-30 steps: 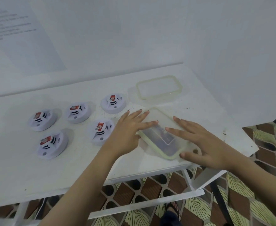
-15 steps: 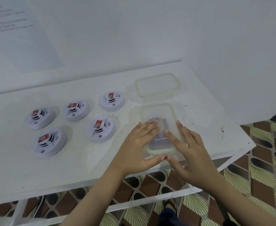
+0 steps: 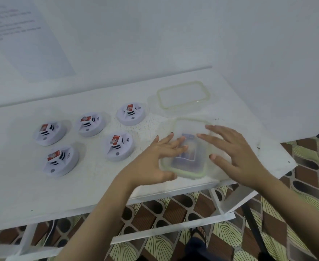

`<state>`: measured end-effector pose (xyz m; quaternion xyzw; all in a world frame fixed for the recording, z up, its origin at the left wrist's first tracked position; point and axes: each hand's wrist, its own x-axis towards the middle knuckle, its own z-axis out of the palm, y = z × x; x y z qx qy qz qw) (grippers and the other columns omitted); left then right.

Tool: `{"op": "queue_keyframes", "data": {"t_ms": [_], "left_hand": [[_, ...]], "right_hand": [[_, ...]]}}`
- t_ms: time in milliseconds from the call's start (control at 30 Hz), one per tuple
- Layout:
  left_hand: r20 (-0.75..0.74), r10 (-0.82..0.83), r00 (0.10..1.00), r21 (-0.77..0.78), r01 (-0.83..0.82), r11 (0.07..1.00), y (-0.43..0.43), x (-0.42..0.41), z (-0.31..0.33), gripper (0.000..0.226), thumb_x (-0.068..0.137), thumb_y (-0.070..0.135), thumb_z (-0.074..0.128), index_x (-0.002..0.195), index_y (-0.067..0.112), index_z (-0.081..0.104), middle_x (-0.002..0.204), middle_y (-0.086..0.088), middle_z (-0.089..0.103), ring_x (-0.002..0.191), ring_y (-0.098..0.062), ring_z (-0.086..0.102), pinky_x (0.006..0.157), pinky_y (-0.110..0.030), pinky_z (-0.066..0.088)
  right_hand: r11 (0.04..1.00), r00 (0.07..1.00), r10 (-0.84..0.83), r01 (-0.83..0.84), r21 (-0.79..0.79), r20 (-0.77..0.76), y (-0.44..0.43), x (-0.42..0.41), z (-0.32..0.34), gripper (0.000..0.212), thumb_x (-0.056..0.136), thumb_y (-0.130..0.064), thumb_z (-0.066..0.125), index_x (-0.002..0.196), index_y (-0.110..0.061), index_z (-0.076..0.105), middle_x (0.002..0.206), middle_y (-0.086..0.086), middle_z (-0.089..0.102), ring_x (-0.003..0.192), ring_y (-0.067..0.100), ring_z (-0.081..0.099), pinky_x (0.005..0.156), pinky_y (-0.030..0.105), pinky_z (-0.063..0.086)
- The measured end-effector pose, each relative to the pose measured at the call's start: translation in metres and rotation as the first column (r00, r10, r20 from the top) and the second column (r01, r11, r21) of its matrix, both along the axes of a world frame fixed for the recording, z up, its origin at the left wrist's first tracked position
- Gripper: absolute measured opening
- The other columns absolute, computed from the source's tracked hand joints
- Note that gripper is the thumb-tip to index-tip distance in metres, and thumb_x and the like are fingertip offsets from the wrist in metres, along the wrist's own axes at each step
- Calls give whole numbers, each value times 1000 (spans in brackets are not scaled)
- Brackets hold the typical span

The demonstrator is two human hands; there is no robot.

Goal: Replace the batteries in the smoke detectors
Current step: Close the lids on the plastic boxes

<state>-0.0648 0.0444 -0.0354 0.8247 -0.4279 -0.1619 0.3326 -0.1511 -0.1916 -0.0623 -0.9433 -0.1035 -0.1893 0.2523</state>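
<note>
Several white round smoke detectors, such as the nearest one (image 3: pixel 119 147), lie upside down on the white table (image 3: pixel 23 189), each with a red-labelled battery showing. A clear plastic box (image 3: pixel 188 147) with a green-edged lid stands near the table's front edge, dark batteries blurred inside. My left hand (image 3: pixel 155 157) lies flat on the lid's left side, fingers spread. My right hand (image 3: pixel 232 149) hovers open over the box's right side, fingers apart; whether it touches the lid is unclear.
A second clear container with a green rim (image 3: pixel 183 95) sits behind the box. A sheet of paper (image 3: pixel 23 34) hangs on the white wall. The table's right corner (image 3: pixel 290 162) lies close to my right hand. Patterned floor tiles show below.
The box has turned from slanted to lengthwise. My hands met over the lid, then my right hand drew off to the right while the left stayed on it.
</note>
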Motion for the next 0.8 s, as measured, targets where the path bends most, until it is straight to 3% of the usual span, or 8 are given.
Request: {"op": "queue_keyframes", "data": {"t_ms": [100,167,267,333,400,533,600,800], "left_hand": [[79,42,996,127,-52,991,0,3,18,81,66,-7,49,124,49,47,151,20,31,145,1,7,115,-24,-14],[181,149,972,170,-180,969,-3,1,25,79,74,-14,43,121,49,54,151,15,35,147,-5,12,119,-30,-9],[222,206,953,141,-240,960,-10,-15,23,54,81,26,45,133,37,54,153,11,33,146,-9,19,121,-34,3],[279,159,947,209,-222,952,-14,-29,11,79,77,62,37,148,30,31,158,12,11,147,-5,7,121,-33,-1],[384,123,915,241,-228,943,-16,-35,-8,97,73,76,30,153,26,11,156,13,-8,145,-4,-6,119,-33,-9],[507,199,839,-9,-226,974,-12,-26,-37,74,84,55,46,145,15,39,155,-2,30,144,-21,28,120,-44,16],[532,220,818,-75,-213,974,-13,-25,-44,67,85,47,51,141,10,46,151,-7,41,141,-24,36,117,-45,19],[553,231,801,-164,-167,972,-17,-19,-49,59,86,36,55,138,7,50,147,-8,46,139,-24,37,118,-43,19]], "right_hand": [[995,995,37,-45,-86,-97,-16,8,3,59,86,-61,38,142,-43,34,158,-5,16,147,12,5,117,30,-1],[995,986,65,-76,-68,-156,-21,8,4,62,83,-69,37,141,-49,29,158,-8,13,145,6,8,116,30,6],[999,993,10,-14,-34,-118,-16,5,0,66,80,-75,38,140,-47,33,156,-5,22,133,3,28,104,28,28],[995,994,-95,93,-25,-53,-3,0,-8,70,79,-75,39,140,-40,39,151,4,30,127,13,39,95,29,38],[981,982,-190,191,-37,21,10,-4,-15,71,79,-70,45,139,-31,43,144,15,36,122,25,45,90,31,42],[985,985,-168,166,52,39,13,-13,-23,69,77,-60,57,139,-35,43,142,11,34,109,14,42,86,11,37],[981,984,-161,151,119,78,8,-14,-27,61,78,-52,64,134,-37,46,141,9,37,103,13,43,77,1,36],[972,961,-226,210,109,162,9,-5,-34,48,82,-43,67,126,-27,56,129,18,48,105,19,44,86,22,39]]}}
